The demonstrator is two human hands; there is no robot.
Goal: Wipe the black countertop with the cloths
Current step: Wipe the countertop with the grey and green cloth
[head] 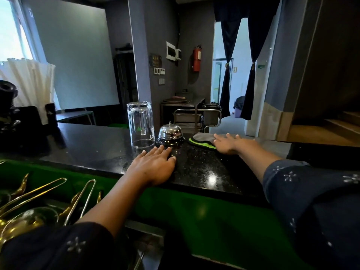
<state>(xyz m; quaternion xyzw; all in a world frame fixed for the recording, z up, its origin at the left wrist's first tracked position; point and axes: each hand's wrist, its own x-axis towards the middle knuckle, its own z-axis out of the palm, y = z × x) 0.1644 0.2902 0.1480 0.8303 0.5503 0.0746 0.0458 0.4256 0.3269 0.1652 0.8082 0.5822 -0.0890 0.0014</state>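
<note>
Nearest, the left hand (155, 164) lies flat and spread on the counter (204, 168), holding nothing, just short of the bell (170, 133). Left of the bell stands an upturned glass (140, 124), close beside it. Right of the bell, the right hand (227, 143) rests with fingers spread wide on the cloth (202, 140), pressing rather than gripping it. To wipe well, I would keep that palm flat and sweep toward the bell in overlapping strokes. The left hand could brace, or shift the bell and glass, so no strip is missed.
</note>
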